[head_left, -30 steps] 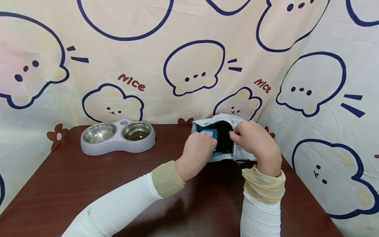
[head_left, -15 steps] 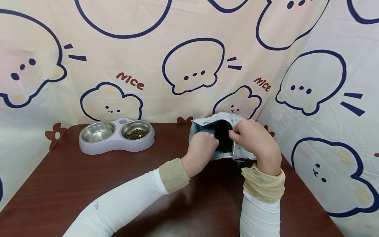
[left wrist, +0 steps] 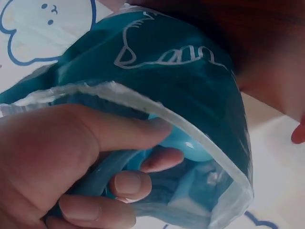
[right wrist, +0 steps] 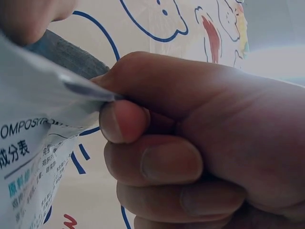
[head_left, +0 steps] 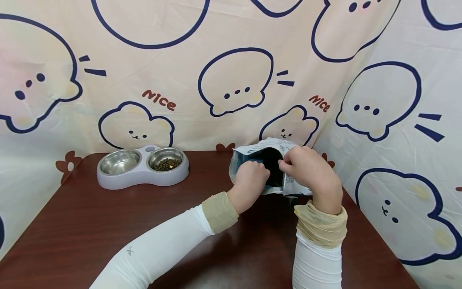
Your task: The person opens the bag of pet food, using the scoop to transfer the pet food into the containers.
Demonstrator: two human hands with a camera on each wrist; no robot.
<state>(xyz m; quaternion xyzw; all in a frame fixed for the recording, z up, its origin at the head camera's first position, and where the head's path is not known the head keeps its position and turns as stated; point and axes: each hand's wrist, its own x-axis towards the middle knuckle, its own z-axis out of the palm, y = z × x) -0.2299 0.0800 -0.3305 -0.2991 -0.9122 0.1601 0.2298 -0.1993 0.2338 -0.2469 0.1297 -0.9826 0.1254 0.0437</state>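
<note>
A white-and-teal foil pouch [head_left: 270, 144] lies toward the back right of the table, its dark mouth facing left. My left hand [head_left: 250, 178] is at that mouth. In the left wrist view its thumb and curled fingers grip a light-blue scoop [left wrist: 187, 143], partly hidden inside the pouch. The head view shows little of the scoop behind the hand. My right hand [head_left: 313, 172] pinches the pouch's edge between thumb and index finger, with its other fingers curled; printed text shows beside it in the right wrist view.
A pale double pet feeder [head_left: 144, 176] stands at the back left with two steel bowls. Brown kibble [head_left: 167, 164] lies in its right bowl; the left one [head_left: 120, 161] shows bare metal. A patterned cloth [head_left: 231, 88] walls the back and sides of the dark table [head_left: 108, 220].
My left hand has shifted right, further into the pouch mouth, and the blue piece beside it is less visible. The right hand stays in place on the edge.
</note>
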